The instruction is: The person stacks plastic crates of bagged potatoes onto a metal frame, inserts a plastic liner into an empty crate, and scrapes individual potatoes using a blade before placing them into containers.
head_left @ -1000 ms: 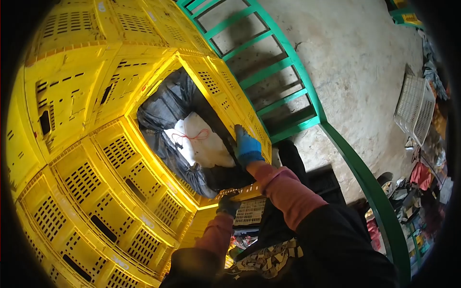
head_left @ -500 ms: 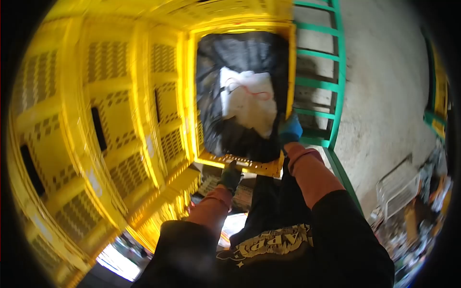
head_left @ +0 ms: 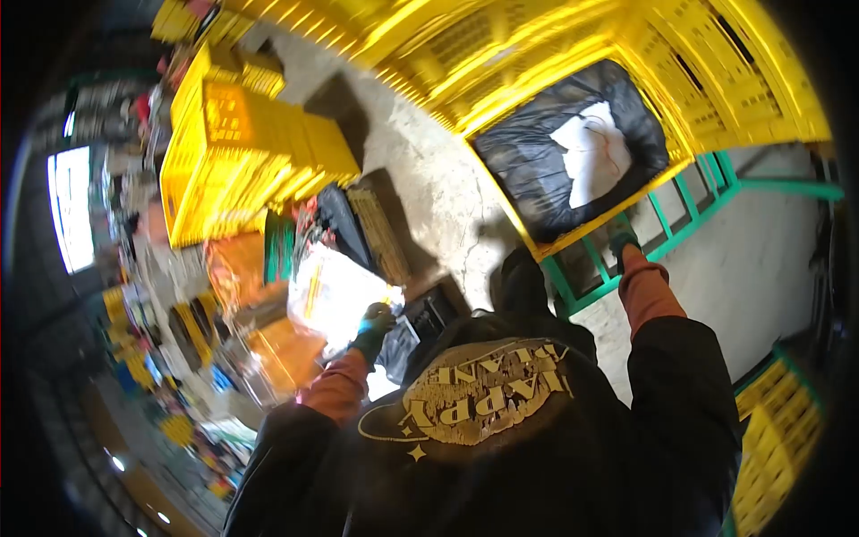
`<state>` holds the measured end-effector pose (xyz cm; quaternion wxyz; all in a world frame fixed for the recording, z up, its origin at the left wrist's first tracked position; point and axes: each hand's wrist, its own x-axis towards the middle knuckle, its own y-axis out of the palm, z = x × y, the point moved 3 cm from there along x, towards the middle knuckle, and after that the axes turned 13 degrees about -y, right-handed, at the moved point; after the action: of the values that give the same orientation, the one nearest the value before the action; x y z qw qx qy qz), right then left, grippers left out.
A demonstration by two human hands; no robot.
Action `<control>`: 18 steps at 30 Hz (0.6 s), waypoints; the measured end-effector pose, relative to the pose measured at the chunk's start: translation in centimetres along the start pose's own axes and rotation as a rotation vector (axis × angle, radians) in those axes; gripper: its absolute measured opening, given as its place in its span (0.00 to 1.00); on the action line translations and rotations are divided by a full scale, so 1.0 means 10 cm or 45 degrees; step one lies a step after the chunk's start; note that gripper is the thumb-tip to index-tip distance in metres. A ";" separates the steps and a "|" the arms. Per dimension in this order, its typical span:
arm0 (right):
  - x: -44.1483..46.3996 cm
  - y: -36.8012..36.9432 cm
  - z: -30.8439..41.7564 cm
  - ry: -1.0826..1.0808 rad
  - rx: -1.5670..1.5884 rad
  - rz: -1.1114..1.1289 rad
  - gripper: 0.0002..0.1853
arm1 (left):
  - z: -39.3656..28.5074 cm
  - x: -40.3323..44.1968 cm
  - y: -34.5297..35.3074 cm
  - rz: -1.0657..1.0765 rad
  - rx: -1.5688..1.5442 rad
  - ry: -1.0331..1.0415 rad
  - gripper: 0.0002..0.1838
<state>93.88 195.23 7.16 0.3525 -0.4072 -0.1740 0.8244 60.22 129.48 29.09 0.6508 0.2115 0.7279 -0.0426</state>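
Note:
My left hand (head_left: pixel 377 326), in a dark glove with a blue-green cuff, is out to the left. It overlaps the edge of a glaring white plastic bag (head_left: pixel 333 291); its fingers are too blurred to show whether they touch it. My right hand (head_left: pixel 623 238), also gloved, hangs just below the rim of a yellow crate (head_left: pixel 548 247), over a green metal frame (head_left: pixel 601 259). Its fingers look stretched out and hold nothing visible. Inside the crate lies a black plastic liner (head_left: pixel 528 148), with a white sheet (head_left: pixel 586 166) and a thin reddish string on top.
Tall yellow crates (head_left: pixel 716 67) stand behind and beside the lined crate. Another yellow crate stack (head_left: pixel 242 152) is at the left, near orange bags (head_left: pixel 282 349) and mixed clutter. More yellow crates (head_left: pixel 778 438) stand at the lower right. Concrete floor (head_left: pixel 438 197) shows between the stacks.
My view has swung left, so the lined crate now appears at the upper right. Both hands have come off the crate's rim; my left hand has moved out toward the white bag.

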 end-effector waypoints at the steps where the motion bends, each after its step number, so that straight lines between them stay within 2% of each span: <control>1: -0.22 -0.02 0.15 -0.040 -0.076 0.064 0.26 | 0.29 -0.07 -0.35 0.025 0.055 -0.087 0.06; 2: -0.36 -0.03 0.24 -0.109 -0.168 0.127 0.25 | 0.51 -0.65 0.11 -0.771 0.219 0.131 0.06; 3: -0.54 -0.01 0.31 -0.190 -0.275 0.206 0.25 | 0.85 -0.72 -0.07 -0.859 0.149 0.163 0.06; 4: -0.71 0.01 0.34 -0.295 -0.399 0.306 0.24 | 1.22 -0.76 -0.32 -0.735 -0.042 0.059 0.08; 6: -0.90 0.29 0.48 -0.618 -0.630 0.593 0.24 | 2.16 -0.75 -0.61 -0.740 -0.328 0.129 0.09; 8: -1.04 0.59 0.78 -0.969 -0.785 0.888 0.23 | 3.43 -0.29 -1.17 -1.018 0.174 0.401 0.11; 9: -1.06 0.72 0.84 -1.106 -0.872 1.014 0.22 | 3.40 -0.84 -0.74 -0.998 -0.062 0.324 0.13; 10: -1.07 0.73 0.92 -1.211 -0.981 1.115 0.22 | 3.04 -1.68 -0.02 -0.990 -0.309 0.257 0.14; 12: -1.13 0.82 1.17 -1.442 -1.183 1.274 0.21 | 3.83 -1.43 -0.13 -0.973 -0.594 0.277 0.17; 14: -1.21 1.18 1.37 -1.789 -1.342 1.425 0.20 | 4.44 -1.37 -0.25 -1.195 -0.746 0.211 0.16; 15: -1.17 1.39 1.47 -2.036 -1.398 1.500 0.20 | 4.72 -1.32 -0.27 -1.277 -0.849 0.205 0.16; 16: -1.15 1.82 1.44 -2.483 -1.392 1.564 0.20 | 5.05 -1.21 -0.24 -1.354 -0.954 0.182 0.16; 17: -1.02 2.03 1.56 -1.385 -0.865 1.693 0.16 | 5.33 -1.15 -0.18 -1.373 -0.993 0.158 0.15; 18: -1.01 2.16 1.70 -0.299 -0.383 1.540 0.12 | 5.53 -1.16 -0.08 -1.372 -1.037 0.112 0.14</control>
<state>75.15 173.02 10.60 -0.2582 -0.3854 -0.0646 0.8836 112.02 107.13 31.88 0.5362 -0.4415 0.7155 -0.0747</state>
